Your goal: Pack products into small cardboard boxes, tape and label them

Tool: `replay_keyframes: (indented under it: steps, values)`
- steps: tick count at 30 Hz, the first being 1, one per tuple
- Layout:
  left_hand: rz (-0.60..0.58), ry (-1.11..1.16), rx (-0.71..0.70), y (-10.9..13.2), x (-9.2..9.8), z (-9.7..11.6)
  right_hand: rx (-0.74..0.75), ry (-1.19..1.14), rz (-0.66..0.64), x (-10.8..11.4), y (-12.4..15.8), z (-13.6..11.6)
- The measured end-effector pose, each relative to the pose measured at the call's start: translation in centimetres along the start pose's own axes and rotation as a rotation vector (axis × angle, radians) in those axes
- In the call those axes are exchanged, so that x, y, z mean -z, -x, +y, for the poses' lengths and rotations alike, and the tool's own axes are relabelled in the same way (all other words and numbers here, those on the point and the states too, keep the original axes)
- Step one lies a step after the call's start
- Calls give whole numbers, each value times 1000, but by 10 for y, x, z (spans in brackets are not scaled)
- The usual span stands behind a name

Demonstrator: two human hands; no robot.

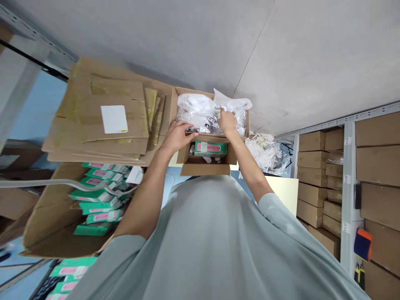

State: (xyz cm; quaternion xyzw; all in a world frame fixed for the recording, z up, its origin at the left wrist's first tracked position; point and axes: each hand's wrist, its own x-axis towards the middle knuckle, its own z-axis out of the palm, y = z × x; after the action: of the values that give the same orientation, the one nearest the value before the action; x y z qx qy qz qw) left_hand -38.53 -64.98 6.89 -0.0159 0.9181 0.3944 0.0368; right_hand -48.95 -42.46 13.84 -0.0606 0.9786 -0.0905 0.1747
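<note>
- The view is inverted: the floor fills the top of the frame and the person's grey shirt the bottom.
- Left hand (177,134): rests on the near edge of a large open cardboard box (173,109); fingers curl over the rim, touching the plastic inside. Whether it pinches anything cannot be told.
- Right hand (227,121): reaches into the same box, fingers closed on the crumpled white plastic wrapping (200,109) that fills it.
- The wrapping lies bunched inside the large box, with one loose corner standing up above the right hand.
- A smaller open carton (204,168) sits just in front of the large box, touching it, between the two forearms. Inside lies one green-and-pink product box (210,148), flat, with scraps of white paper beside it.
- A stack of flattened cardboard sheets (103,121) lies to the left of the large box, touching it; a white label (114,118) sits on the top sheet.
- Below that stack, a big open carton (46,225) holds many matching green-and-pink boxes (100,196) in rows.
- A heap of white crumpled packing material (265,152) lies to the right of the cartons.
- Metal shelving (348,187) at right carries closed brown cartons (312,166).
</note>
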Motion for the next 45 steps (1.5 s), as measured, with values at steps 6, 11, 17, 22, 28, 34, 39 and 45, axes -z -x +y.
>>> replay_keyframes:
  steps: [6,11,17,22,28,34,39,45]
  values:
    - [16,5,-13,2,-2,2,66,166,-41,-1,-14,-5]
    - [15,19,-39,2,-5,-4,89,291,-70,6,4,5]
    - [6,30,-50,7,-7,4,113,383,-143,9,8,7]
    - [34,119,-20,8,-6,12,153,375,-107,9,10,10]
    - [86,144,-25,11,-8,27,149,272,-39,15,26,20]
    - [-95,-137,31,-16,-18,50,275,105,-134,0,37,3]
    - [-196,-276,90,-46,-24,59,235,87,-196,-12,36,-7]
    - [-105,-133,46,-41,-29,60,264,34,-178,-23,30,-4]
